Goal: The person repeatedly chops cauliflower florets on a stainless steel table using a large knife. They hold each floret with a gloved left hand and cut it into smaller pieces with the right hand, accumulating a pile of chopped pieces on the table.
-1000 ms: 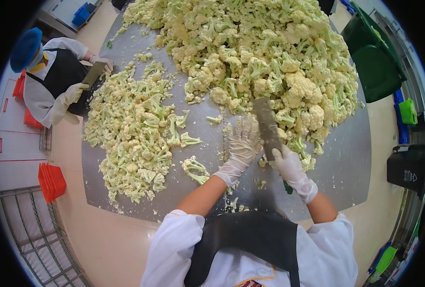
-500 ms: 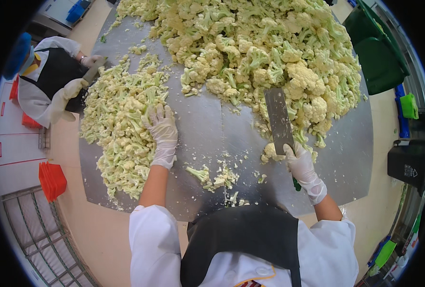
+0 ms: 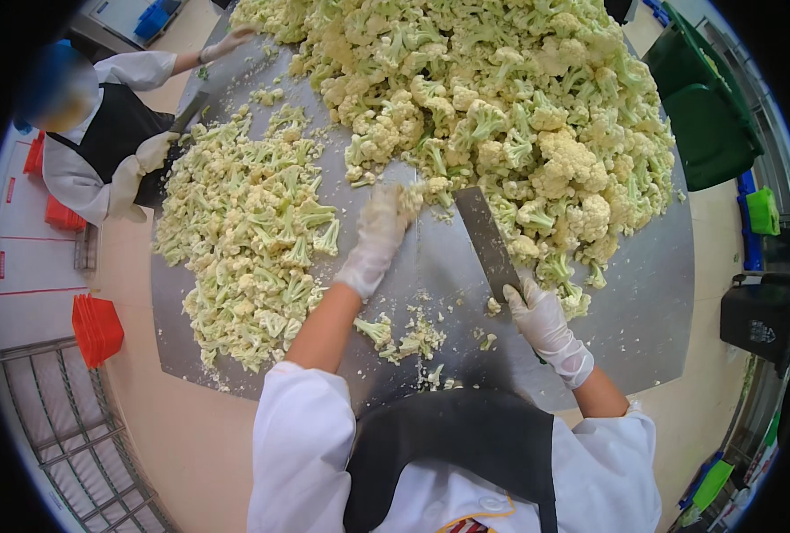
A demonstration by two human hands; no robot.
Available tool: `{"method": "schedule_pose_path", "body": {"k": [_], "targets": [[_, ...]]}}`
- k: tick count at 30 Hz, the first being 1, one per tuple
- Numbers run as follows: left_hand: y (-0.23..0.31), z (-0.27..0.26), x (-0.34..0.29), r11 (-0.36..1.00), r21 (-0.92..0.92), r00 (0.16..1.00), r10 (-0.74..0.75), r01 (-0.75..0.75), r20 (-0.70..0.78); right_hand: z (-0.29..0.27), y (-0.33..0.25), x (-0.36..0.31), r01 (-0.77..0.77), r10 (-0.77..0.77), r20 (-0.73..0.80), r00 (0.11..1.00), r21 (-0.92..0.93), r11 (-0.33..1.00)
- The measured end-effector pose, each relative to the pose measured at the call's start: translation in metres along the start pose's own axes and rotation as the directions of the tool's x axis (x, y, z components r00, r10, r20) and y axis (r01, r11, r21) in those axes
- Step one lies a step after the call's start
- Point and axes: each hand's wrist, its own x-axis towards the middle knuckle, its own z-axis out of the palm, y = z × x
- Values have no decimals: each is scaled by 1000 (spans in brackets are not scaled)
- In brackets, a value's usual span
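Observation:
Two heaps of cauliflower lie on the metal table: a tall mound of cauliflower florets (image 3: 573, 160) at the far right and a lower pile of cut cauliflower (image 3: 244, 222) at the left. My right hand (image 3: 542, 324), in a whitish glove, grips a broad-bladed knife (image 3: 486, 240), blade pointing away and leaning left, beside the near edge of the mound. Also gloved, my left hand (image 3: 377, 235) is between the heaps, close to the mound's near-left edge. Motion smears its fingers, so any piece in them cannot be made out.
Crumbs and small cauliflower bits (image 3: 417, 338) are scattered on the metal table (image 3: 626, 302) near me. At the far left a co-worker (image 3: 111, 133) holds a knife (image 3: 189, 111) and reaches toward the mound. Green bins (image 3: 710, 133) stand at the right, red containers (image 3: 97, 329) at the left.
My left hand has moved right, from the cut pile toward the mound. The knife in my right hand has tilted left and shifted slightly left. The co-worker's far arm has stretched out toward the mound.

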Motion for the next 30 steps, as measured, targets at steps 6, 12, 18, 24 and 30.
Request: {"method": "schedule_pose_path", "body": {"k": [6, 12, 18, 24, 30], "targets": [[1, 6, -96, 998, 6, 996, -58, 59, -68, 18, -21, -8, 162, -142, 124, 982, -177, 971], [4, 15, -109, 969, -213, 983, -149, 123, -110, 22, -40, -10, 194, -142, 200, 969, -272, 943], [1, 18, -106, 987, -109, 984, -128, 115, -125, 20, -46, -7, 211, -102, 305, 947, -350, 913], [5, 15, -106, 983, -86, 982, -170, 162, -88, 60, -46, 18, 174, -25, 412, 911, -328, 929], [10, 7, -107, 990, 23, 977, -132, 137, -170, 60, -55, 47, 162, -54, 395, 917, -245, 956]]}}
